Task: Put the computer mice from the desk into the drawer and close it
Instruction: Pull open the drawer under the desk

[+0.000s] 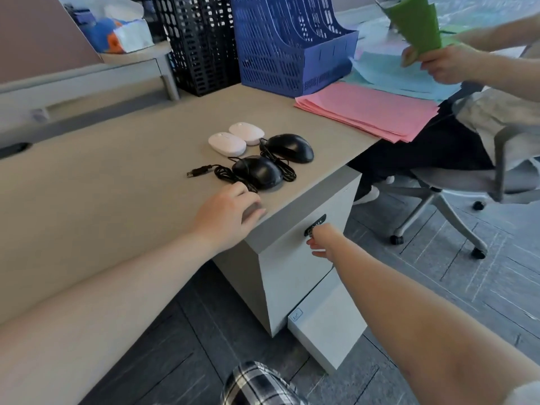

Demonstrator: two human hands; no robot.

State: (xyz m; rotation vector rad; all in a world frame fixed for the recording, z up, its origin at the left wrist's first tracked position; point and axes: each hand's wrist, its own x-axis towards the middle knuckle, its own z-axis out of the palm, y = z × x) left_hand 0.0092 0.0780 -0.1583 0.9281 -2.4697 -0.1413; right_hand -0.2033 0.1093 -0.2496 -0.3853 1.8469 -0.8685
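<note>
1. Desk [102, 176]: matte beige wood-grain top with a thick grey edge; its near-left part runs out of frame.
2. Four mice sit grouped near the desk's right corner — two smooth white oval mice [227, 143] [247, 133] on the far side, touching, and two glossy black wired mice [258, 172] [290, 147] nearer.
3. Black cables [225, 174] lie in loose coils around the black pair, so tangled that which cable belongs to which mouse cannot be told; one USB plug [200, 170] points left.
4. Left hand [226, 213]: flat on the desk, palm down, fingers relaxed and grasping nothing, fingertips just beside the cable coil.
5. Right hand [323, 239]: fingers at the dark recessed handle [317, 223] of the grey drawer [295, 270] front; the grip itself is hidden — cannot tell whether clenched.
6. Below, a second drawer [327, 325] juts out.
</note>
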